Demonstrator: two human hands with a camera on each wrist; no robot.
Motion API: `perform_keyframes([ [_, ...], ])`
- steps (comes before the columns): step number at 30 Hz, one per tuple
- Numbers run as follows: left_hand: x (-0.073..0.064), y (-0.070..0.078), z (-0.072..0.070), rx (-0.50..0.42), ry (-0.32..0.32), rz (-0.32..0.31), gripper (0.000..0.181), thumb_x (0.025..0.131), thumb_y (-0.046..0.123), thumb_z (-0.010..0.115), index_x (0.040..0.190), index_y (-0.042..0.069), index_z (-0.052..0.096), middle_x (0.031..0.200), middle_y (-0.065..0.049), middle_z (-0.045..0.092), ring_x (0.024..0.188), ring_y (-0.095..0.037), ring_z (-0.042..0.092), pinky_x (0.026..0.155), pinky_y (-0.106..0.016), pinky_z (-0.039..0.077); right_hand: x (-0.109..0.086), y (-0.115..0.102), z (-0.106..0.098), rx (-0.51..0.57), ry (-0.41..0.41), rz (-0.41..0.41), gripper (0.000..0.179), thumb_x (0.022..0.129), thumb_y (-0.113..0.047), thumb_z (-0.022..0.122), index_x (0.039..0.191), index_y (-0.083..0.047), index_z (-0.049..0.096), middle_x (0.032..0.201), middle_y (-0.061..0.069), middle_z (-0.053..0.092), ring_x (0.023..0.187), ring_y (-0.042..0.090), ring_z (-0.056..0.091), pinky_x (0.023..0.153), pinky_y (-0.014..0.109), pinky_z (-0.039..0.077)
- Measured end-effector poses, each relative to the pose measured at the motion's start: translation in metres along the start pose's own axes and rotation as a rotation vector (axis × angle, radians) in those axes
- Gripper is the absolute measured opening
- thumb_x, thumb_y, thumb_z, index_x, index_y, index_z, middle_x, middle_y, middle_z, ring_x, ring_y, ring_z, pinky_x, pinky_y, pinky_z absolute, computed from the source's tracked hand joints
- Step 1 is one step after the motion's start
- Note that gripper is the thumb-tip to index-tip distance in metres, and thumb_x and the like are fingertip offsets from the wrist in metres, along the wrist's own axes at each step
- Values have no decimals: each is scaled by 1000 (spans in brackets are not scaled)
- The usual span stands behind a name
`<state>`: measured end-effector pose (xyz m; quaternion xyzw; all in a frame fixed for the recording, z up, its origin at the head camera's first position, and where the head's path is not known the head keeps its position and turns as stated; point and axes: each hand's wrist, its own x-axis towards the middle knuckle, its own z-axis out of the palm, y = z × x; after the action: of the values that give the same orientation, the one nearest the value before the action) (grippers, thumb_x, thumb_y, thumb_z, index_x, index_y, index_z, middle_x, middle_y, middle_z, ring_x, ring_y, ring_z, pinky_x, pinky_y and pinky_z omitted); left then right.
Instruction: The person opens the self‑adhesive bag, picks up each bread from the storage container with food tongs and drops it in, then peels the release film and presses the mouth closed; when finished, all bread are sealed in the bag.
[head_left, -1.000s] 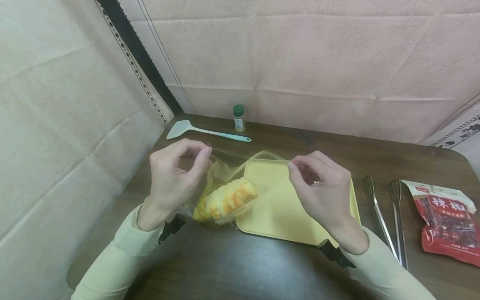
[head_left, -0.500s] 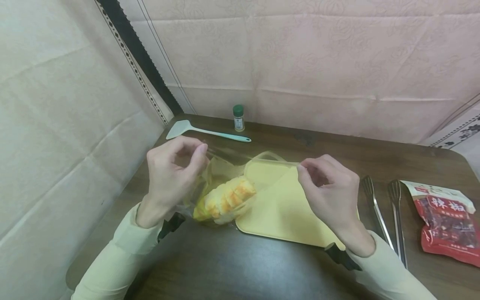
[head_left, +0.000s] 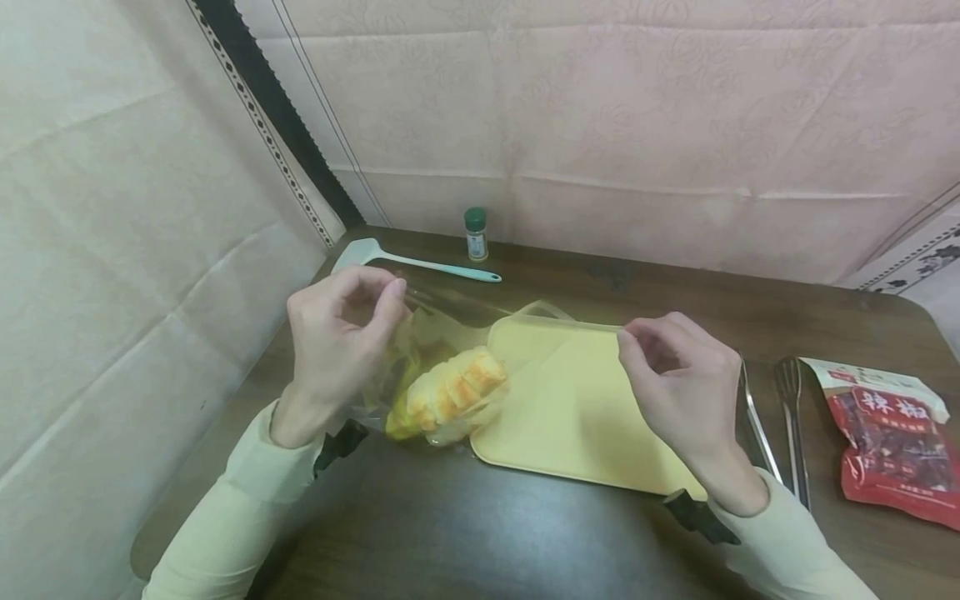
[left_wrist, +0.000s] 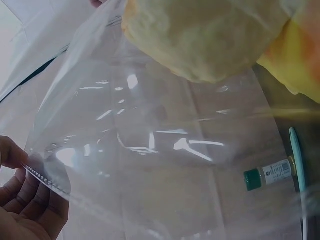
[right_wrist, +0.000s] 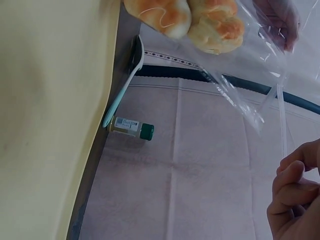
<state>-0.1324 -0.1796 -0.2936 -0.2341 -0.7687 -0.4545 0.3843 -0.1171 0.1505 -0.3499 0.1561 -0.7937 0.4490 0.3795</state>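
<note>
In the head view my left hand [head_left: 333,342] pinches the top edge of a clear plastic bag [left_wrist: 150,140] between thumb and forefinger. Golden-brown bread [head_left: 456,385] lies inside, along with a bright yellow part at its lower left. My right hand [head_left: 686,387] pinches the end of a thin clear strip [right_wrist: 282,120] that runs from the bag's top; the right wrist view shows it pulled straight. Below this hand lies a pale yellow tray [head_left: 570,425], which the bag partly overlaps in the head view.
Behind the bag lie a light-blue spatula [head_left: 442,268] and a small green-capped jar [head_left: 476,235]. To the right are two metal utensils, one with a slotted head [head_left: 790,383], and a red food packet [head_left: 892,433]. Cloth hangs behind the brown table [head_left: 450,533].
My right hand has moved steadily right and slightly toward me, drawing the strip out longer. My left hand has drifted slightly left and up, and the bag with the bread has shifted left a little.
</note>
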Motion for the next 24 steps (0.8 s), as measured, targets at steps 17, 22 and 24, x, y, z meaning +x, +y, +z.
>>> perform_keyframes([
  [17,-1,-7,-5,27,29,-56,13,96,-1,70,85,-7,74,68,-16,74,71,14,64,63,-10,47,-5,17,-18,-96,-43,34,9,91,2,72,89,0,81,71,7,67,68,-23,52,68,0,43],
  [22,-1,-11,-8,44,27,-73,13,96,0,70,86,-8,73,69,-17,75,72,14,64,63,-10,48,-7,21,-23,-108,-20,55,8,90,1,74,90,0,82,70,1,65,68,-25,52,68,0,43],
  [24,-2,-11,-9,46,24,-78,13,97,0,70,86,-8,73,69,-17,75,72,14,64,63,-10,48,-7,23,-26,-118,-14,66,8,90,1,75,90,0,82,72,-7,65,69,-25,52,68,-1,43],
])
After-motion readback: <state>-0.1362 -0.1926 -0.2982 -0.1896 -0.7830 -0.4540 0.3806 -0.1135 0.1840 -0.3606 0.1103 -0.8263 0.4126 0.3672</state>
